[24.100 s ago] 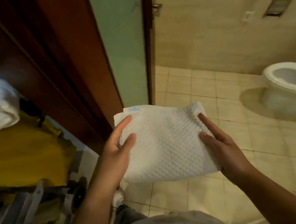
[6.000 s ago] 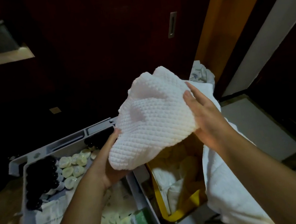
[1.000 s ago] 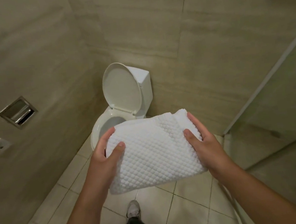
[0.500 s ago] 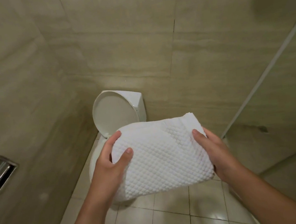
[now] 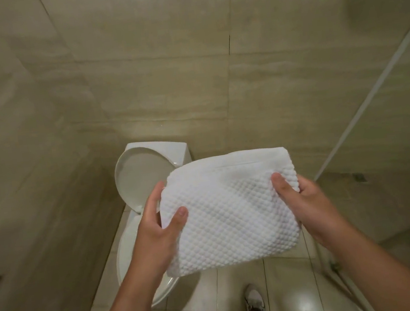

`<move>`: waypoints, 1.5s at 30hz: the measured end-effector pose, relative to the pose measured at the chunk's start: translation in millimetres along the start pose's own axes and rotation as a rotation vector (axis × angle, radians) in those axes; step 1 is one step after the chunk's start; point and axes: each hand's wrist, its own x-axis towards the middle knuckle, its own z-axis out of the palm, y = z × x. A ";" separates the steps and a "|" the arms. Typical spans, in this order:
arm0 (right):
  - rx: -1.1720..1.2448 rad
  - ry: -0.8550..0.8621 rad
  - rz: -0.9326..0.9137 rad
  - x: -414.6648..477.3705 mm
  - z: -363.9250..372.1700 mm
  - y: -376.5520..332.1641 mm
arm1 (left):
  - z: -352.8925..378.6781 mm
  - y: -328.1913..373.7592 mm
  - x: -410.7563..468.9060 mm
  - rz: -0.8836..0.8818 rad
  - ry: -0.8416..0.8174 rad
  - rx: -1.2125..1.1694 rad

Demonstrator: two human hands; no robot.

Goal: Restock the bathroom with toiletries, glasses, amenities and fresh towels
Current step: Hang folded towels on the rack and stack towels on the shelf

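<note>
Head view, centre of the frame: a folded white towel [image 5: 229, 212] with a waffle weave is held up in the air between both hands, over the tiled floor [image 5: 219, 310] and just in front of the toilet [image 5: 126, 251]. The toilet's lid [image 5: 139, 179] stands raised at centre left. The left hand [image 5: 154, 237] takes the towel's left edge, thumb [image 5: 179, 214] on top and fingers curled behind. The right hand [image 5: 307, 209] does the same on the right edge, its thumb [image 5: 279, 184] pressed into the weave. Each grip is clenched on the towel, and neither is slack.

The step in hand looks like carrying this fresh towel to its place. No rail, shelf or tabletop shows, so the spot cannot be told. The thick weave suggests a bath mat meant for the floor by the glass shower screen [image 5: 378, 132] at the right of the frame.

To do it well, both edges should stay pinched so that the folds do not slide open, since the cloth is soft and will sag in the middle. The bowl is open just below the left hand, so the towel's lower left corner should be kept clear of the rim. The towel is best swung toward the right of the frame, away from the toilet, and lowered flat rather than dropped, with the tidy folded edge at the top turned outward. A shoe [image 5: 254, 297] at bottom centre marks where the person stands, so the feet should keep off the cloth.
</note>
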 end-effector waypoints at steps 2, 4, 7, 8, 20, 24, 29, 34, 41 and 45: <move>0.006 -0.029 -0.091 13.2 -3.8 -16.2 | 8.8 5.6 20.6 -0.017 -0.010 -0.045; 0.024 -0.073 -0.159 27.5 -6.3 -31.9 | 16.5 10.3 40.7 -0.050 -0.038 -0.051; 0.026 -0.169 -0.233 56.8 -12.5 -59.5 | 28.9 17.8 73.4 -0.158 -0.138 -0.075; 0.032 -0.201 -0.251 66.8 -14.8 -69.0 | 33.9 20.3 83.3 -0.236 -0.178 -0.097; 0.133 -0.281 -0.241 151.7 -53.4 -131.0 | 105.4 69.8 150.7 -0.068 -0.114 -0.271; 0.323 -0.192 -0.196 167.0 -65.4 -135.0 | 109.3 97.5 165.4 0.073 -0.060 -0.404; 0.477 -0.162 -0.180 180.7 -73.1 -143.7 | 90.0 125.8 170.9 0.120 -0.124 -0.211; 0.484 -0.367 -0.144 185.1 -73.5 -155.7 | 96.9 132.3 183.6 0.080 -0.166 -0.122; 0.491 -0.577 -0.116 191.9 -54.5 -186.4 | 115.4 138.4 221.5 -0.082 -0.332 -0.378; 0.547 -0.590 -0.069 198.5 -40.2 -188.6 | 122.4 137.4 227.0 -0.250 -0.479 -0.418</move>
